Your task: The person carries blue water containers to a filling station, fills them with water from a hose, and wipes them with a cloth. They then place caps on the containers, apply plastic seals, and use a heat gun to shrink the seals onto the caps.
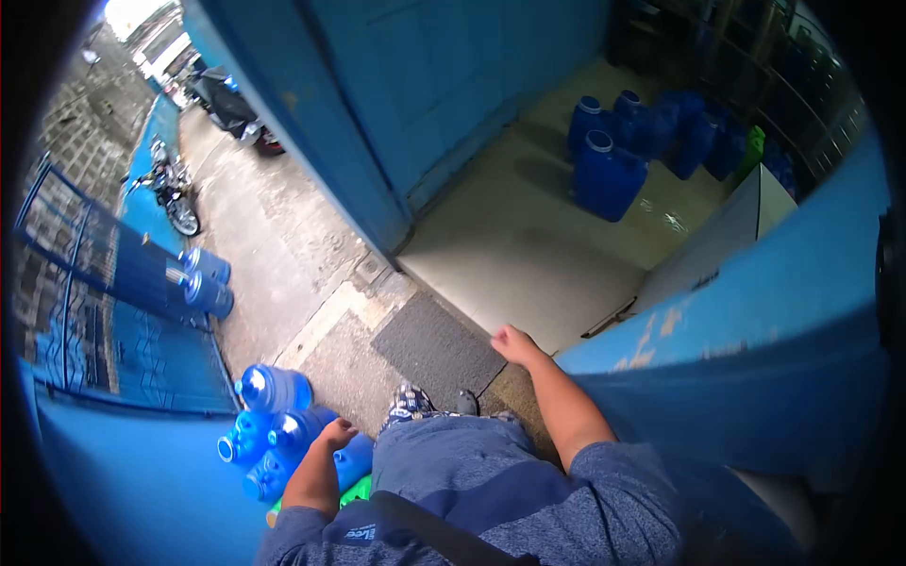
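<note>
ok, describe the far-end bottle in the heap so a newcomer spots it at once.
Start at the blue wall on the person's left. Beside it, near the left hand, sits a heap of blue water bottles. Within that heap, the far-end bottle is the one farthest from the person's body.

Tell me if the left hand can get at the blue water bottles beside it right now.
Probably yes: the left hand appears right by the blue water bottles, with no barrier visible between them. Whether it touches one is unclear.
</note>
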`<state>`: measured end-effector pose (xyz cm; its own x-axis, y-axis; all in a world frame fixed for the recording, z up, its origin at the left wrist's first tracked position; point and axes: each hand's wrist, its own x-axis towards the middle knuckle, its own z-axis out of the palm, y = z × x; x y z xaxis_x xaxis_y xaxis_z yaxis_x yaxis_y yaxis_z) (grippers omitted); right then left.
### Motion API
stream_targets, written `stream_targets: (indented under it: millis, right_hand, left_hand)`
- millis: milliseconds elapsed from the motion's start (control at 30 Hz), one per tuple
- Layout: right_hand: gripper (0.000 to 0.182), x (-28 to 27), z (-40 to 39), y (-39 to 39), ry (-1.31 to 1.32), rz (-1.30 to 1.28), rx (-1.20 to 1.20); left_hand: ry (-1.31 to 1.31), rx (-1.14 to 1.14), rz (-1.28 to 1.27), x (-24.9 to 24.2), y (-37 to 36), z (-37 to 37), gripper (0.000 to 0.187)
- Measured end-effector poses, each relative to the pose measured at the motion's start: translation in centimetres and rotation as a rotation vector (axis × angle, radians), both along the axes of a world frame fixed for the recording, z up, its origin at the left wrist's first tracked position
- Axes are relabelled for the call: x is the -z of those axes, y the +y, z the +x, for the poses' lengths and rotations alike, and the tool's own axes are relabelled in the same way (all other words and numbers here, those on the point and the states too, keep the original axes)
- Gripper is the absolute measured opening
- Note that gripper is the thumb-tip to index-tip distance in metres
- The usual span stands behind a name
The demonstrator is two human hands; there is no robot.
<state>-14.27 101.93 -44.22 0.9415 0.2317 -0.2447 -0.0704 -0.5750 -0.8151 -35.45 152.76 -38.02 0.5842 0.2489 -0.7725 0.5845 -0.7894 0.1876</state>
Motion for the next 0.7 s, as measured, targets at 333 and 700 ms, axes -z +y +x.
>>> stream_targets:
  millis: [333,700]
  right_hand:
    - [0.026,1.0,22.4,-7.2,-0.051,-0.149,0.275]
    - [0.040,-7.9,15.0,-23.7,0.475,-0.466,0.571]
  left_hand:
    - [-0.038,0.070,-0.123,3.1,-1.9,34.1,0.057]
    - [-0.359,0.697,-0.471,-5.5,-20.7,76.4,0.021]
